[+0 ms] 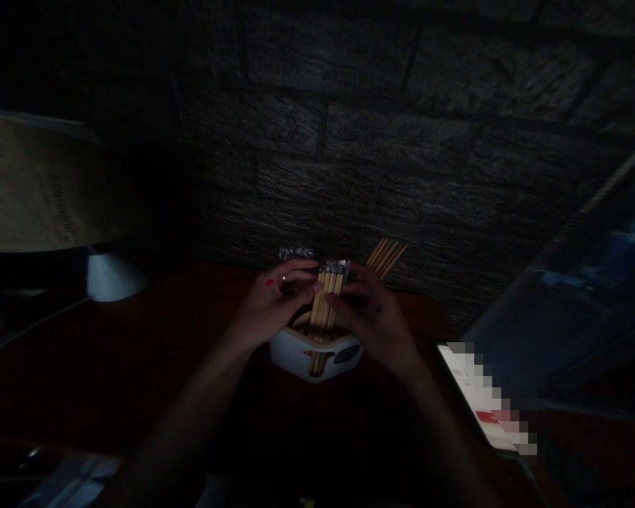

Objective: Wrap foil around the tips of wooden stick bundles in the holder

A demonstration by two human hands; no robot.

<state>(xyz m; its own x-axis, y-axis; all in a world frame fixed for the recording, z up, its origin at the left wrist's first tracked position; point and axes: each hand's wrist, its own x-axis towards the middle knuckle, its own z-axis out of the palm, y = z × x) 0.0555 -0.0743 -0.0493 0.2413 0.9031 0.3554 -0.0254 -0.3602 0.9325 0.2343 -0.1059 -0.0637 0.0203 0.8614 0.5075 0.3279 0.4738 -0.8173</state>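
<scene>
A bundle of thin wooden sticks, which look like chopsticks (325,303), stands upright between my hands. Shiny clear wrap (334,267) covers its top end. My left hand (275,300), with a ring on one finger, grips the bundle from the left. From the right, my right hand (373,310) closes on it with thumb and fingers. The lower part of the bundle is inside a white holder (291,356) with a wooden rim, and sticks show through its front cutout. Behind my hands are another wrapped bundle (296,252) and loose sticks leaning right (386,257).
The holder stands on a dark reddish table (190,353) against a brick-patterned wall (322,141). At left is a lamp with a printed shade (42,190) and a white base (113,276). A lit phone or tablet (470,395), partly pixelated, lies at right.
</scene>
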